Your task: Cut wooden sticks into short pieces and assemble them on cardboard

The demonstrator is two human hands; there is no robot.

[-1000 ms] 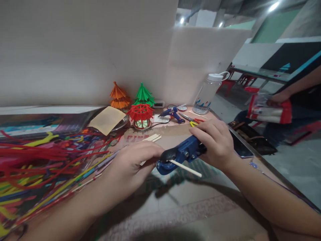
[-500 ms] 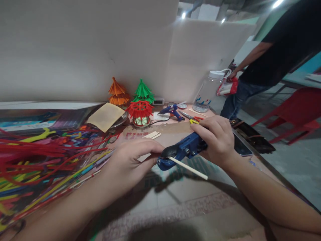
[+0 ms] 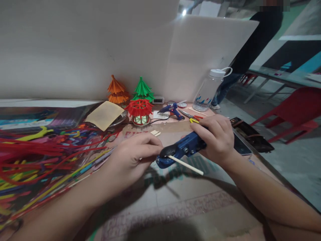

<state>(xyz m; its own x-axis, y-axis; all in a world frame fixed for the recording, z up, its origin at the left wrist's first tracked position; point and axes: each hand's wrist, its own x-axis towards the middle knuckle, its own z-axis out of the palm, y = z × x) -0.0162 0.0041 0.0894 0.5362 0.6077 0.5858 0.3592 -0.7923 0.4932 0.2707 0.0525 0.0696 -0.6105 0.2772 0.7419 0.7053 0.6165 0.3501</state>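
Note:
Over the middle of the table, my right hand is closed around the handles of a blue hand cutter with a dark curved jaw. A thin pale wooden stick passes through that jaw, and its free end slants down to the right. My left hand pinches at the jaw's other side, where the stick's far part is hidden by the fingers. Behind it lie several short pale sticks. Further back stands a small red-roofed house of fuzzy stems, beside a green tree and an orange one.
Coloured fuzzy stems heap over the left side. Along the back are a yellowish square sheet, a blue glue gun, scissors and a water bottle. A phone lies right; a person stands beyond the partition.
The stick's free end reaches slightly less far to the right of the jaw, and my left fingers have shifted a little. The person behind has moved left, partly behind the partition.

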